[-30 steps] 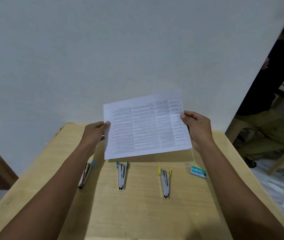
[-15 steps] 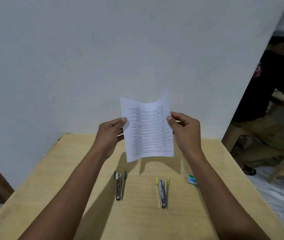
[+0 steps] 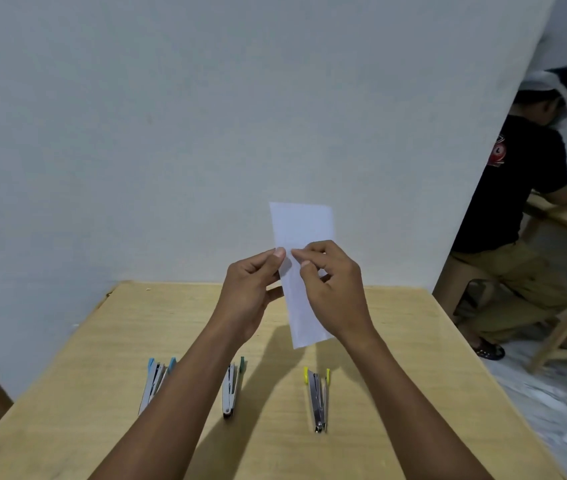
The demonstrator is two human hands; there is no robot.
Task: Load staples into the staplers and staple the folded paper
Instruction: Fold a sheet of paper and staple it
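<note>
We hold the folded paper (image 3: 301, 226) above the surface (image 3: 413, 358) at 12 o'clock, with the left hand (image 3: 247, 292) pinching its 9 o'clock edge and the right hand (image 3: 337, 292) its 3 o'clock edge. Nearer us a row lies on the surface: left stapler (image 3: 157, 382) at 7 o'clock, middle stapler (image 3: 231, 389) at 6, right stapler (image 3: 317, 400) at 5.

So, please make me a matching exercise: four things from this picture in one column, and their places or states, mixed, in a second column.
1 paper
2 blue stapler
3 green stapler
4 yellow stapler

A right end of the row
B held up, folded
C left end of the row
D middle of the row

Pairs: 1-B, 2-C, 3-D, 4-A
</note>
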